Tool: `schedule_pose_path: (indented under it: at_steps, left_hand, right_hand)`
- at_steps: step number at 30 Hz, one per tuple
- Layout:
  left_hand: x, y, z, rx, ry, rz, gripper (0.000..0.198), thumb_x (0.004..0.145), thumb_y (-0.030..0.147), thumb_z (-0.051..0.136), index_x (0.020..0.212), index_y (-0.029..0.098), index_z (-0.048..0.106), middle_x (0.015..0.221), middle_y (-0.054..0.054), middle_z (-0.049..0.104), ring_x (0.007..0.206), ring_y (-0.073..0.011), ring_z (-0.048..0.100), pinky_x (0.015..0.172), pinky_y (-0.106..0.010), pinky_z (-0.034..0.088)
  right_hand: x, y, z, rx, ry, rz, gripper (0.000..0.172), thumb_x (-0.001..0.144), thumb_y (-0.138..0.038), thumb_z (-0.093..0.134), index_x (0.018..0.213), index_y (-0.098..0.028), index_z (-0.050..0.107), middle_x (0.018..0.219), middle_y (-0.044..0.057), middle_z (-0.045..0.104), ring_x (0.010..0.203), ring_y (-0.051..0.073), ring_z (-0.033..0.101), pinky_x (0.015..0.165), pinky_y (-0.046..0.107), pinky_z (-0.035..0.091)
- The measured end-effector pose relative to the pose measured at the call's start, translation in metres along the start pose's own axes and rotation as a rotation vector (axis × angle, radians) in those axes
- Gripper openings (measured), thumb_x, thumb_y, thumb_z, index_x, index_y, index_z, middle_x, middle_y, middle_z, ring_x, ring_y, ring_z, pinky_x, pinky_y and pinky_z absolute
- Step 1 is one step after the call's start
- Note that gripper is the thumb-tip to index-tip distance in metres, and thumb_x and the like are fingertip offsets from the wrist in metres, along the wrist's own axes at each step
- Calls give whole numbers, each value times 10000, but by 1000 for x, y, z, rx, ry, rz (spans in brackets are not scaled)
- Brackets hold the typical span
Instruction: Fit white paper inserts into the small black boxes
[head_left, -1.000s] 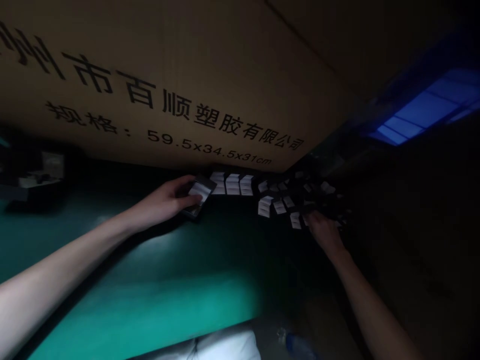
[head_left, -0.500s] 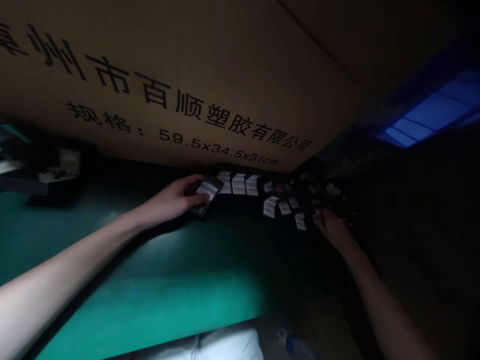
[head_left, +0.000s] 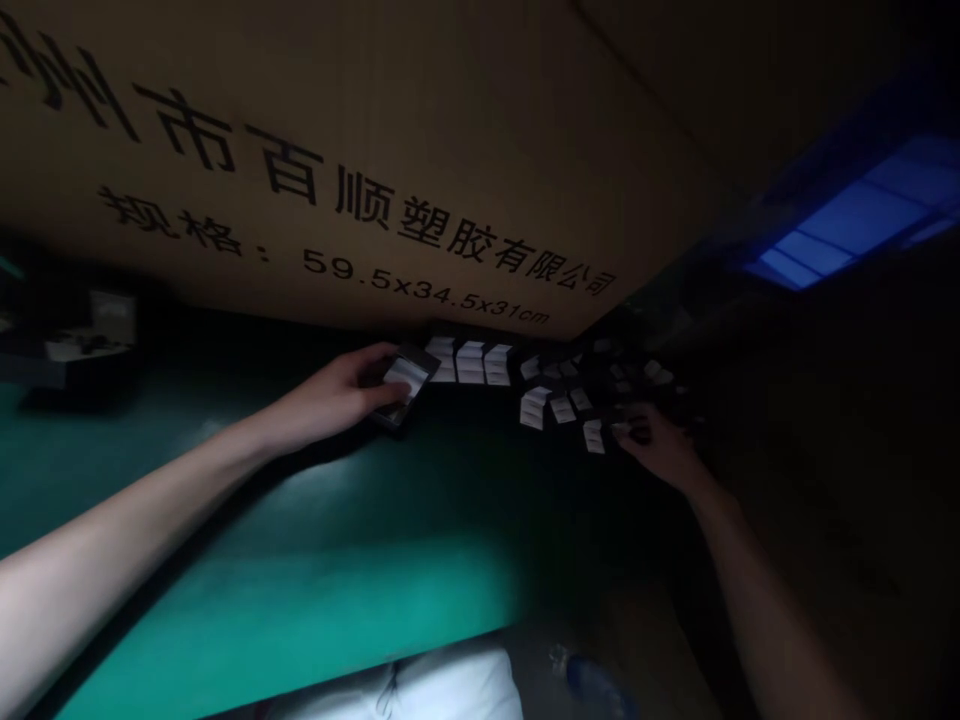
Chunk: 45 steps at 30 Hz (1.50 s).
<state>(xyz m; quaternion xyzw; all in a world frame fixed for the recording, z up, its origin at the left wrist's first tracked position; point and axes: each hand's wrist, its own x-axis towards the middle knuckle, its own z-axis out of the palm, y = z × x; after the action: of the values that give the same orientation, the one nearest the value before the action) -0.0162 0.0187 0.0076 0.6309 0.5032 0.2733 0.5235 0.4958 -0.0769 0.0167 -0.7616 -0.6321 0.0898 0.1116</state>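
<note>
- The left hand grips a small dark card with a white label, its long axis slanting across the fingers.
- Small white-labelled cards lie in rows just right of it on the green desk, below a big cardboard box.
- The right hand is nearer the scattered cards, its fingers narrowly curled beside the nearest card; in this gloom, it's hard to say whether it holds anything.

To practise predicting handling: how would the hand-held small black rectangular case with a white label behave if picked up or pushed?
The small black rectangular case is probably light and stiff: the left hand holds it in its fingers, unbent. Its flat faces suggest sliding, not rolling.
</note>
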Motion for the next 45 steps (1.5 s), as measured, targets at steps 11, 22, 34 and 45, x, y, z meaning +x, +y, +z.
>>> schedule_pose_path:
  at_steps: [11,22,34,45]
  left_hand:
    - [1,-4,0,27,9,11,644,852,569,736,1433,296,680,1378,-69,759,1241,-348,716,1104,-435,559]
    - [3,-6,0,24,26,-8,660,833,579,757,1417,285,678,1394,-94,745,1238,-363,710,1103,-457,542]
    - [-1,3,2,-59,-2,12,541,822,509,765,1313,285,724,1253,-70,796,1133,-335,743,1044,-452,583]
    - [3,-1,3,-79,144,38,533,896,522,671,1360,263,710,1344,-52,759,1259,-340,667,1132,-427,506]
  right_hand:
    - [4,16,18,-20,168,-75,303,790,-364,660,1060,-227,633,1156,127,687,1051,302,699,929,482,585]
    - [-4,2,19,-126,269,-33,253,874,-396,616,1038,-211,671,1103,134,659,922,271,670,864,431,568]
    - [-32,-85,-25,121,734,262,363,895,-431,707,1188,-229,640,1074,161,751,947,304,745,840,428,587]
    - [-16,-274,104,785,-179,-490,256,941,-433,723,1124,-266,660,1087,18,732,802,144,683,667,279,598]
